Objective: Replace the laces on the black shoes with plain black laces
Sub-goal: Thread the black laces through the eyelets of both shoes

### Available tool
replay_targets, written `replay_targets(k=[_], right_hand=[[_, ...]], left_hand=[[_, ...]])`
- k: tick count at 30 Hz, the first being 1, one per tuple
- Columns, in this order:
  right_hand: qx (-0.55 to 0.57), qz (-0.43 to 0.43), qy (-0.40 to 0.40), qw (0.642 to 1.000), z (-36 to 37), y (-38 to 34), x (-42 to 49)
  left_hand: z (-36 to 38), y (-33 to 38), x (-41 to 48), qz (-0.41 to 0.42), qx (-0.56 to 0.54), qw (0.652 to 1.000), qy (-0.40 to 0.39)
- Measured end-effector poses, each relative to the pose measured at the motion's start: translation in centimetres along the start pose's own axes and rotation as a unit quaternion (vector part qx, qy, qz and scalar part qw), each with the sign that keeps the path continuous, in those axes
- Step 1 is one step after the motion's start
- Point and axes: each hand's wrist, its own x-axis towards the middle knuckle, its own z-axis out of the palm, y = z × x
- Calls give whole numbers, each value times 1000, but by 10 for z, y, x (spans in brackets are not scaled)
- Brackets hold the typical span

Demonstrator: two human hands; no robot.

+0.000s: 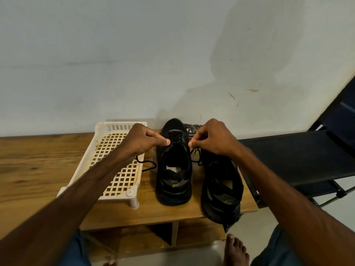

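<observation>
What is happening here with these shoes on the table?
A person is threading a plain black lace into the black sneaker that stands next to the cream plastic lattice rack. The left hand and the right hand each pinch one end of it, one on each side of the shoe's opening; the rows nearer the toe are already crossed. A second black sneaker stands to its right on the wooden table. A black-and-white patterned lace lies behind them, by the wall.

Arms outstretched; left hand (143, 138) and right hand (210, 139) (knuckles up) each pinch black lace (148, 167).
</observation>
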Motion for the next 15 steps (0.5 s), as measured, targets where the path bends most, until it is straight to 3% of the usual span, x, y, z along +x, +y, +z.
replay_targets(k=[7,15], right_hand=[[-5,4,-17,1000,-4,5,3],[33,-39,-61,997,4,-2,3]], left_hand=[[-7,-2,-1,8,38,999,2],[6,-2,-6,133,154,979,-15]])
